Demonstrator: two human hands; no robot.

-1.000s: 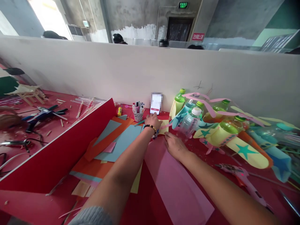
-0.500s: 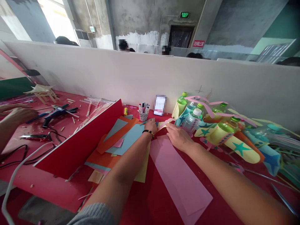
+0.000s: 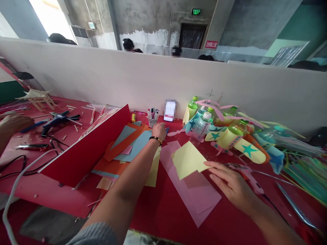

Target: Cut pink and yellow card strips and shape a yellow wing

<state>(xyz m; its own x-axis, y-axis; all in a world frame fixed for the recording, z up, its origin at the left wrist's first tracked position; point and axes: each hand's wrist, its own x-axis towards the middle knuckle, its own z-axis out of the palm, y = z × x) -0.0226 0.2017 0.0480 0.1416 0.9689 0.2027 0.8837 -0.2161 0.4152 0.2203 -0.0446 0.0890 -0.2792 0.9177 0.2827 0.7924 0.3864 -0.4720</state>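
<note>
My right hand [image 3: 227,180] pinches the right corner of a pale yellow sheet of paper [image 3: 190,160], which has notched edges. That sheet is above long pink paper strips [image 3: 201,212] on the red table. Farther forward, my left hand [image 3: 159,132], with a beaded bracelet on its wrist, is curled low near a patterned cup of pens [image 3: 153,122]. A small blue item [image 3: 167,130] shows beside its fingers; what lies under them is hidden. Right of it rests a pink paper propeller shape [image 3: 176,132].
Green bottles with paper fins [image 3: 236,131] crowd the right, near a pink glue gun [image 3: 251,180] and scissors [image 3: 296,206]. Orange and blue paper [image 3: 138,149] lies left, by a red divider board [image 3: 89,149]. Another person's hand [image 3: 15,124] works beyond it. A phone [image 3: 170,110] leans behind.
My right hand has drawn the yellow paper away from my left hand, toward me and to the right. The pink propeller shape now lies uncovered. My left hand stays near the pen cup.
</note>
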